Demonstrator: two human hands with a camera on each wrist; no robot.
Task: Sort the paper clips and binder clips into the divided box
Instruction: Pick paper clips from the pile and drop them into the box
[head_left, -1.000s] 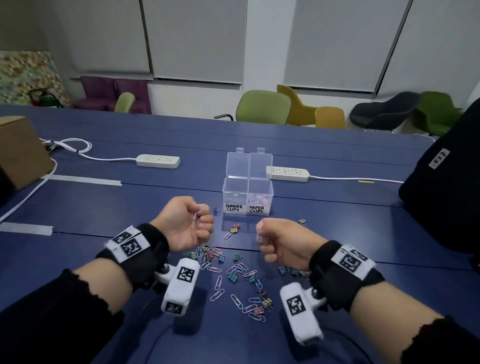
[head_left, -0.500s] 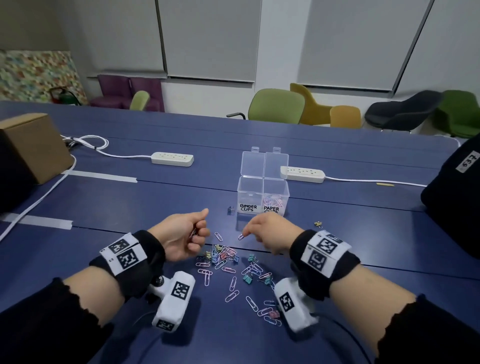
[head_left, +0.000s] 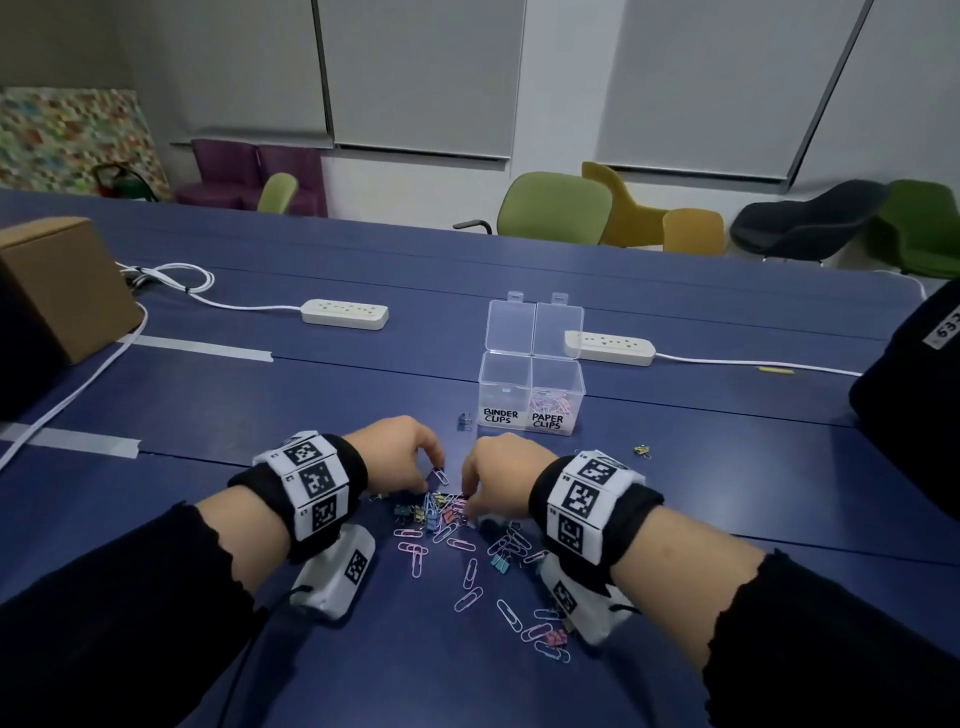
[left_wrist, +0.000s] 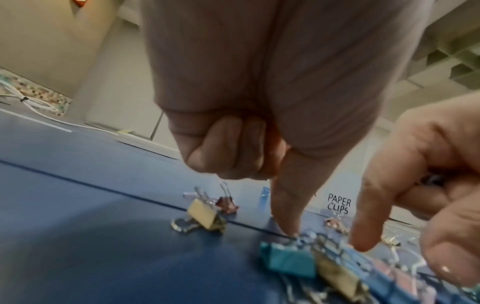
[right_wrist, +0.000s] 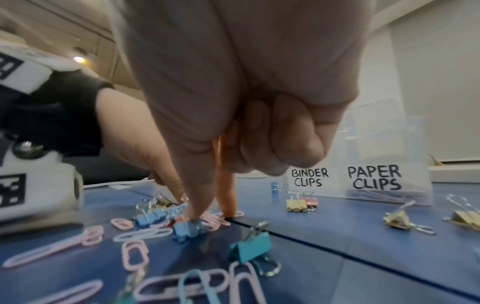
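Observation:
The clear divided box (head_left: 530, 364) stands open on the blue table, labelled BINDER CLIPS on the left and PAPER CLIPS on the right; pink paper clips lie in the right cell. A mixed pile of clips (head_left: 441, 514) lies in front of it. My left hand (head_left: 435, 470) touches the pile with one straight finger (left_wrist: 285, 216), its other fingers curled; what they hold is hidden. My right hand (head_left: 467, 493) has its thumb (right_wrist: 191, 207) on a blue binder clip (right_wrist: 185, 229) and its forefinger just behind. A small dark bluish thing (left_wrist: 432, 181) shows inside its curled fingers.
Loose paper clips (head_left: 467, 597) trail toward me. Stray binder clips lie beside the box (head_left: 465, 421) and to its right (head_left: 643, 451). Two power strips (head_left: 345, 313) (head_left: 610, 348) with cables, a cardboard box (head_left: 57, 291) at far left, a black object (head_left: 914, 405) at right.
Both hands came down from raised, loosely closed fists onto the pile of clips and drew closer together. The head view tilted down and nearer.

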